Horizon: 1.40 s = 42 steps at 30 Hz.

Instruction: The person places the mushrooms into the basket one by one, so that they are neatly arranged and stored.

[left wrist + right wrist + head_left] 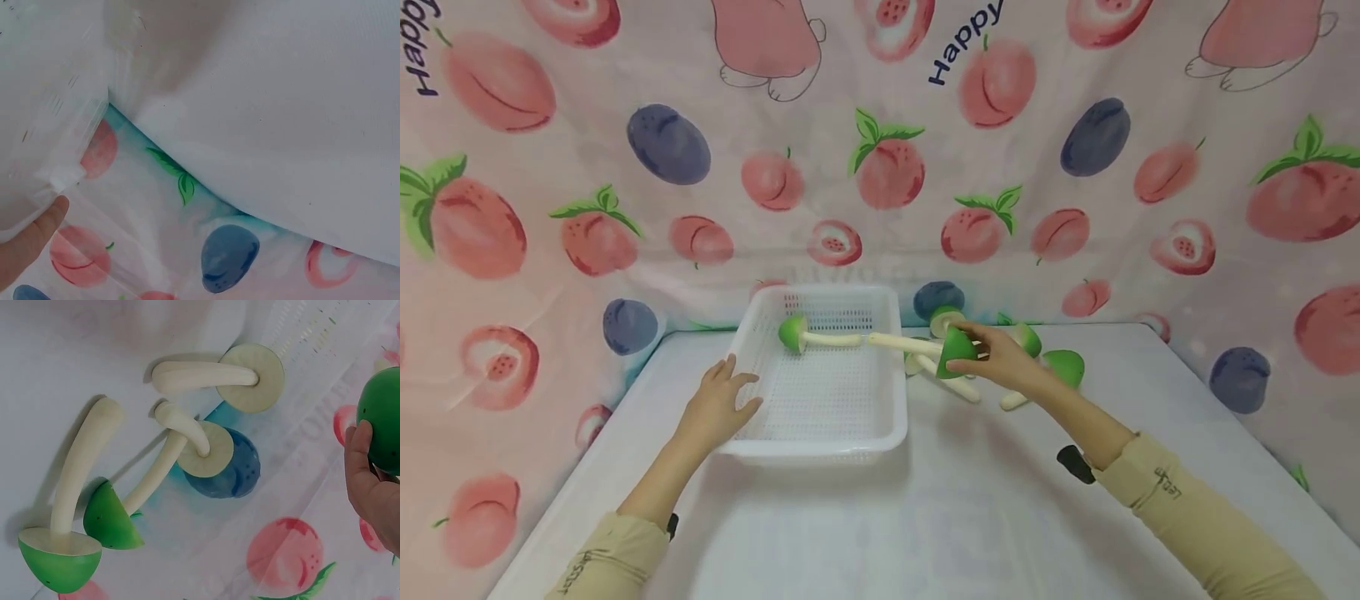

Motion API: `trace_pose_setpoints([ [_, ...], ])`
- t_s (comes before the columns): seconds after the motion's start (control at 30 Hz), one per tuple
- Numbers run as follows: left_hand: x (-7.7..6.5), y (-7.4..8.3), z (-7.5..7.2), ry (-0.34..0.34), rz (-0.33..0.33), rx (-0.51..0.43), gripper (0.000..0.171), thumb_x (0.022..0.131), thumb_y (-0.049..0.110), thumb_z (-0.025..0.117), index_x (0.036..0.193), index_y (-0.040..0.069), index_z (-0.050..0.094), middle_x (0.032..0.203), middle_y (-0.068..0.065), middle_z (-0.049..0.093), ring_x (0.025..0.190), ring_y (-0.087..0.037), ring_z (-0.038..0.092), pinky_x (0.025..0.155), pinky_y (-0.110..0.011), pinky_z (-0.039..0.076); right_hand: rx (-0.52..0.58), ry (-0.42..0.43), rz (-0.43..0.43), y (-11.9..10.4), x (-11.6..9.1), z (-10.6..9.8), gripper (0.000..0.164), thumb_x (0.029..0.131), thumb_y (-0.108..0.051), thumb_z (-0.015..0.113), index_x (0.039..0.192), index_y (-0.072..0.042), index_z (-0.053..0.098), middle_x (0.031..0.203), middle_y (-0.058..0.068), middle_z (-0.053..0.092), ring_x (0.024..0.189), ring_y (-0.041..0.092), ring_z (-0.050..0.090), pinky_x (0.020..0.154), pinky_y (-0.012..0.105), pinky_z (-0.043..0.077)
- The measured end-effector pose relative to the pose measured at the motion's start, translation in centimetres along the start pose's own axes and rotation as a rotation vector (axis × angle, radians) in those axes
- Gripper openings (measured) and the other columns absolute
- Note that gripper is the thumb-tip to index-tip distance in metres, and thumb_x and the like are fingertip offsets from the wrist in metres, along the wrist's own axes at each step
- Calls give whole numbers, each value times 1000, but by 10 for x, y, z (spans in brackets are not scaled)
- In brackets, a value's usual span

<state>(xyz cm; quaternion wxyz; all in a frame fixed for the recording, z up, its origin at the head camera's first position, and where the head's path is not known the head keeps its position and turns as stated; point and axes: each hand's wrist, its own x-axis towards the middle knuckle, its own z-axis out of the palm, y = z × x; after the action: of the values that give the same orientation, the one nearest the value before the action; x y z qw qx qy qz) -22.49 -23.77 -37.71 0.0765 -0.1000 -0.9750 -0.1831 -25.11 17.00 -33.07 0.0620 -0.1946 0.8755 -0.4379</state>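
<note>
My right hand (1006,360) grips a toy mushroom by its green cap (957,353), fingers and thumb round it. Its pale stem points left, across the right rim of a white plastic basket (898,408). Inside that basket lies another green-capped mushroom (793,334), its stem towards the right. At the basket's left side, my left hand (713,407) rests on the rim with fingers spread. One straight finger (39,234) shows against the basket's outer wall in the left wrist view. Only part of the held cap (382,419) appears in the right wrist view.
Several more toy mushrooms lie on the white table (1000,508) right of the basket, some with stems crossing. One green cap (1064,367) sits beyond my right wrist. A fruit-print cloth (820,208) hangs behind the table's back edge.
</note>
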Motion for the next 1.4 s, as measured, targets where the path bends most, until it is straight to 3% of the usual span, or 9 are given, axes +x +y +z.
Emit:
trace_pose_setpoints([
  [0.3, 2, -3, 1, 6, 5, 15, 37, 87, 18, 63, 119, -1, 61, 144, -37, 29, 133, -52, 28, 93, -68, 39, -61, -72, -96, -1, 29, 17, 69, 85, -19, 69, 142, 3, 35, 134, 26, 46, 114, 39, 54, 90, 41, 52],
  [0.63, 3, -3, 3, 11, 26, 17, 35, 87, 18, 63, 116, -1, 62, 143, -37, 30, 133, -52, 28, 93, -67, 40, -158, -164, -160, -28, 48, 36, 71, 84, -21, 71, 142, 2, 36, 137, 24, 46, 115, 38, 54, 87, 38, 53],
  [0.97, -1, -7, 3, 2, 11, 26, 36, 87, 19, 63, 117, -1, 62, 144, -37, 29, 133, -53, 28, 92, -67, 40, -221, -201, -189, -35, 66, 64, 72, 83, -19, 72, 142, -1, 36, 140, 20, 46, 111, 30, 54, 85, 34, 52],
  [1.4, 6, -2, -1, 7, 5, 15, 36, 88, 19, 62, 119, 0, 61, 146, -35, 28, 135, -51, 27, 94, -67, 39, -347, -188, -215, -37, 96, 76, 72, 84, -19, 71, 143, 1, 35, 140, 20, 46, 118, 32, 51, 94, 41, 49],
])
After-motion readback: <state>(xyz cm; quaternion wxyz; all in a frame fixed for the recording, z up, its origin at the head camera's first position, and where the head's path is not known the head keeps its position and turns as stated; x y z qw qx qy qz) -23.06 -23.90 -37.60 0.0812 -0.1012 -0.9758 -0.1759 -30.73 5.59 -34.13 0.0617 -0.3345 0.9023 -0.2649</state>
